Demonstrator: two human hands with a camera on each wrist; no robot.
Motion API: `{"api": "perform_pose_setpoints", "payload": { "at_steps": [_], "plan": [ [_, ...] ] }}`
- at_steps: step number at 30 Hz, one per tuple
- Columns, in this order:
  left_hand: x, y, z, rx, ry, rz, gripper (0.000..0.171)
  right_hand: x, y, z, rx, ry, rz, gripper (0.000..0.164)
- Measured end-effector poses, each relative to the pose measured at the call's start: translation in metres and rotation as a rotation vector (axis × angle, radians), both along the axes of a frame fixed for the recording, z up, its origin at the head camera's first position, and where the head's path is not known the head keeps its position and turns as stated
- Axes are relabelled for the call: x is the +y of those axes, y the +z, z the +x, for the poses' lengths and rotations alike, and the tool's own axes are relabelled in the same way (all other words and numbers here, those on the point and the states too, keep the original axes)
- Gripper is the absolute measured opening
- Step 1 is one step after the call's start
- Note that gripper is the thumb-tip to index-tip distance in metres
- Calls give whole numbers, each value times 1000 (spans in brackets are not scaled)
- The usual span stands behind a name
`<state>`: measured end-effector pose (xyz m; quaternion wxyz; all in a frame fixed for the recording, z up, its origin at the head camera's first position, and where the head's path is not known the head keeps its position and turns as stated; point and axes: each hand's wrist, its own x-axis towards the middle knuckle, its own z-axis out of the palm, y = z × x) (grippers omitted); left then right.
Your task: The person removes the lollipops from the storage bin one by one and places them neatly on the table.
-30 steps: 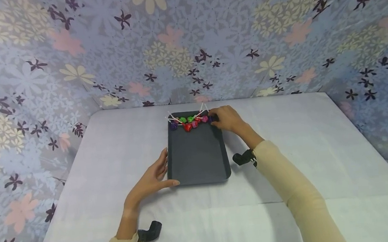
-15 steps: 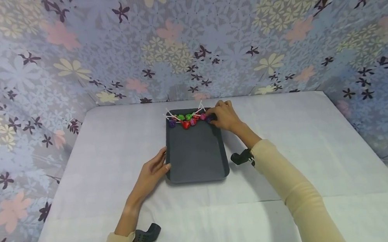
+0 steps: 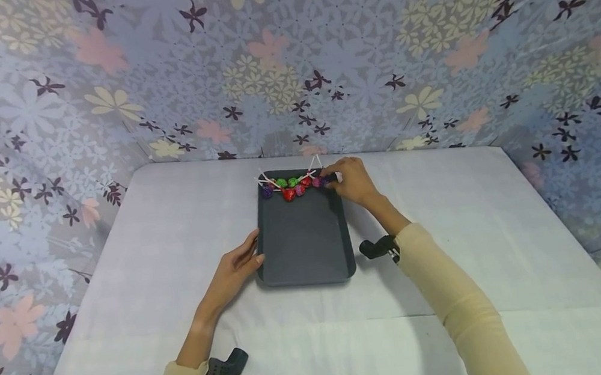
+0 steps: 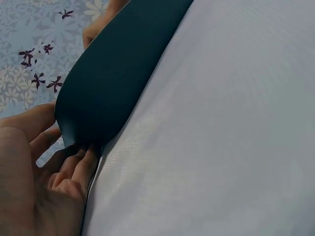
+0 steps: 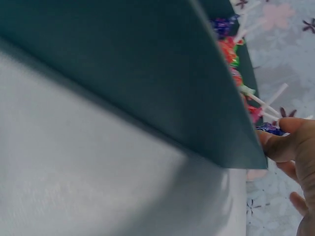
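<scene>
A dark grey baking tray (image 3: 306, 241) lies on the white-covered table, with several wrapped lollipops (image 3: 289, 194) in red, green, pink and purple grouped along its far end. My left hand (image 3: 232, 272) holds the tray's left side near the front corner; in the left wrist view its fingers (image 4: 81, 167) curl at the rim. At the far right corner, my right hand (image 3: 354, 180) pinches a dark purple-blue lollipop (image 5: 270, 129) between thumb and forefinger. This lollipop is mostly hidden by the fingers, beside a pink one (image 5: 255, 113).
White lollipop sticks (image 3: 315, 162) jut past the tray's far rim. White cloth (image 3: 471, 213) covers the table on both sides of the tray. A flower-patterned backdrop (image 3: 353, 55) rises behind the table's far edge.
My left thumb has shifted from the tray's front edge to its left side. My right hand stays at the far right corner; a pale end now shows beside its fingers.
</scene>
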<state>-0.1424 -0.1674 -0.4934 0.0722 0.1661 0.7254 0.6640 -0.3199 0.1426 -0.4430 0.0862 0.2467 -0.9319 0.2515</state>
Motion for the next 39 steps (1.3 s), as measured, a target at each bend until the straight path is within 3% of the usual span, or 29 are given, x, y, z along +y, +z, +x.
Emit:
{"api": "perform_pose_setpoints", "payload": {
  "at_steps": [6, 13, 18, 21, 25, 28, 33, 39],
  "plan": [
    [-2, 0, 2, 0, 25, -3, 61, 11, 3, 2, -71, -5, -192, 25],
    [-4, -3, 6, 4, 37, -23, 60, 20, -2, 2, -191, -32, -502, 26],
    [-8, -6, 13, 0, 51, -30, 61, 24, -12, 2, -240, -78, -572, 40],
    [-11, -8, 17, -6, 57, -34, 61, 28, -23, 0, -278, -110, -597, 40],
    [-12, -9, 18, -1, 59, -56, 60, 37, -33, 0, -323, -131, -581, 33],
    [-9, -5, 11, 5, 46, -74, 60, 47, -31, 0, -318, -159, -489, 32],
    [-1, 8, -2, -3, -25, -123, 62, 62, -22, 0, -251, -204, -302, 28],
    [1, 20, -6, -13, -115, -265, 69, 73, -21, 1, -261, -181, -267, 29]
  ]
}}
